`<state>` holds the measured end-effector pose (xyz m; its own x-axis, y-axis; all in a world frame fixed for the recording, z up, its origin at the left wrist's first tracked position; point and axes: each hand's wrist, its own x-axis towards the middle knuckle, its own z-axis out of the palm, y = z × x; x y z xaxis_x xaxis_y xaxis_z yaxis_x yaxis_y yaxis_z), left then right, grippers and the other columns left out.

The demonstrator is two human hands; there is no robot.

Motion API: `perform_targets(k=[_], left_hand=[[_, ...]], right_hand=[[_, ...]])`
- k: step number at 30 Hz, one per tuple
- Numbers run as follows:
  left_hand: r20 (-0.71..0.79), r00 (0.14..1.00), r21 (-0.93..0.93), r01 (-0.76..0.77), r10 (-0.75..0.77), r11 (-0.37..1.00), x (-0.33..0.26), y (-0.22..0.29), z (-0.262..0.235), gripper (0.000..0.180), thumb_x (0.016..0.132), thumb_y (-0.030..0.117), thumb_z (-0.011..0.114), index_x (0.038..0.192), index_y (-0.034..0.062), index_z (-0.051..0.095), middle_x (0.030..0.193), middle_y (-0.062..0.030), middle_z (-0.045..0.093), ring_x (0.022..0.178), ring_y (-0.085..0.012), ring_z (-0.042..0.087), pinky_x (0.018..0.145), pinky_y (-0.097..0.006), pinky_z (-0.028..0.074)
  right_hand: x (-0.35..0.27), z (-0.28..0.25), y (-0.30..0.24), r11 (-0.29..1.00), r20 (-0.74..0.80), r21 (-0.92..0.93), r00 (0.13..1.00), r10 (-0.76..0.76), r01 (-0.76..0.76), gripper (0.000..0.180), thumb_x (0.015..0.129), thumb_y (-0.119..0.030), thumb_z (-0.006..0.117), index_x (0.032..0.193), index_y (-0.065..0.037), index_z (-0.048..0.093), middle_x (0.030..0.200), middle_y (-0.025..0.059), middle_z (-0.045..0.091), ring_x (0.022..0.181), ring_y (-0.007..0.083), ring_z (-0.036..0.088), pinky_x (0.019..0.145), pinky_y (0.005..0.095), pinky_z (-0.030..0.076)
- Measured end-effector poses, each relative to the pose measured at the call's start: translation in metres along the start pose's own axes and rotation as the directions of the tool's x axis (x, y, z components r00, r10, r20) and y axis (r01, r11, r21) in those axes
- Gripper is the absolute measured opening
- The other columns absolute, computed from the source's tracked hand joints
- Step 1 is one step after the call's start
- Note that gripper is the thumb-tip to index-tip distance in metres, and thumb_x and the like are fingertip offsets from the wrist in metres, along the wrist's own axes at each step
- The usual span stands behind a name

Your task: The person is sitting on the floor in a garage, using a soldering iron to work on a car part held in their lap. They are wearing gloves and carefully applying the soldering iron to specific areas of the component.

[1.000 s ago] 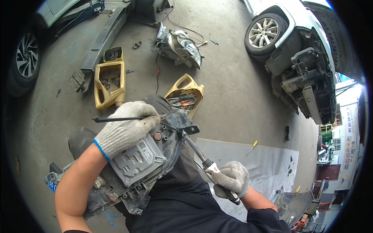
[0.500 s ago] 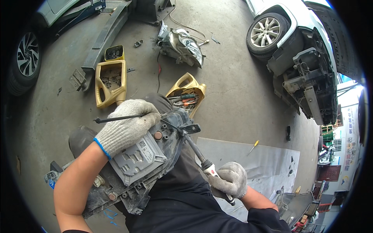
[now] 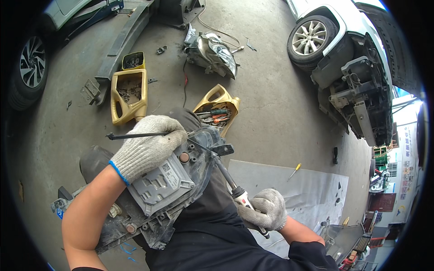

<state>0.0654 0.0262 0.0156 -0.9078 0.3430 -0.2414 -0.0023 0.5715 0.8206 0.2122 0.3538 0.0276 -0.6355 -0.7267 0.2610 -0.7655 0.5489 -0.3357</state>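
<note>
A headlight unit (image 3: 199,156) lies across my lap, its back up, with a square grey metal module (image 3: 160,185) on it. My left hand (image 3: 151,140), in a white knitted glove with a blue cuff, is closed on a thin black plastic strip (image 3: 131,136) above the unit. One end of the strip sticks out left past the knuckles. My right hand (image 3: 266,209), also gloved, grips what looks like a soldering iron (image 3: 242,198) with a white-and-black handle. Its long metal barrel points up-left to a black mounting tab (image 3: 222,150) at the unit's edge; the exact contact is hidden.
Before me stand a cut-open yellow jug (image 3: 235,106) of hand tools and another jug (image 3: 143,95) with small hardware. A second headlight (image 3: 211,54) lies farther off. To the right are a grey sheet (image 3: 312,189), a yellow-handled screwdriver (image 3: 294,170) and a partly dismantled white car (image 3: 357,81).
My right hand and the iron's handle have shifted slightly left. The left hand and the strip are nearly still.
</note>
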Motion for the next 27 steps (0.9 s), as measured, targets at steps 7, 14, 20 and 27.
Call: perform_targets(k=[7, 14, 20, 27], left_hand=[[0.030, 0.998, -0.071, 0.055, -0.053, 0.996, 0.000, 0.004, -0.001, 0.028, 0.096, 0.022, 0.070, 0.106, -0.0028, 0.078, 0.094, -0.0131, 0.074, 0.088, -0.0217, 0.071, 0.082, -0.035, 0.056], [0.039, 0.995, -0.122, 0.098, -0.094, 0.988, -0.001, 0.006, -0.003, 0.029, 0.096, 0.024, 0.072, 0.104, -0.0027, 0.077, 0.090, -0.0111, 0.073, 0.081, -0.0174, 0.069, 0.077, -0.033, 0.056], [0.096, 0.978, -0.205, 0.203, -0.186, 0.958, -0.003, 0.016, -0.007, 0.026, 0.095, 0.025, 0.072, 0.101, 0.0005, 0.078, 0.081, -0.0063, 0.073, 0.073, -0.0121, 0.067, 0.070, -0.030, 0.055], [0.106, 0.982, -0.210, 0.179, -0.159, 0.961, -0.003, 0.012, -0.008, 0.026, 0.093, 0.026, 0.074, 0.100, 0.0017, 0.078, 0.080, -0.0043, 0.074, 0.073, -0.0099, 0.067, 0.069, -0.028, 0.054]], right_hand=[[0.002, -0.005, -0.005, 0.997, -0.016, -0.079, 1.000, -0.020, 0.019, 0.056, 0.065, -0.028, 0.081, 0.120, -0.024, 0.076, 0.072, -0.0019, 0.051, 0.055, 0.0162, 0.051, 0.045, 0.0326, 0.039], [0.007, -0.009, -0.006, 0.994, 0.067, -0.101, 0.997, -0.034, 0.040, 0.053, 0.069, -0.030, 0.079, 0.121, -0.026, 0.076, 0.073, -0.0045, 0.050, 0.056, 0.0136, 0.049, 0.045, 0.0318, 0.037], [0.008, -0.009, -0.008, 0.992, 0.088, -0.121, 0.996, -0.034, 0.045, 0.050, 0.071, -0.029, 0.079, 0.121, -0.027, 0.076, 0.069, -0.0052, 0.045, 0.055, 0.0133, 0.048, 0.045, 0.0321, 0.036], [0.006, -0.009, -0.011, 0.990, 0.075, -0.140, 0.997, 0.003, 0.008, 0.049, 0.070, -0.027, 0.079, 0.119, -0.026, 0.077, 0.067, -0.0054, 0.045, 0.053, 0.0137, 0.046, 0.045, 0.0315, 0.035]])
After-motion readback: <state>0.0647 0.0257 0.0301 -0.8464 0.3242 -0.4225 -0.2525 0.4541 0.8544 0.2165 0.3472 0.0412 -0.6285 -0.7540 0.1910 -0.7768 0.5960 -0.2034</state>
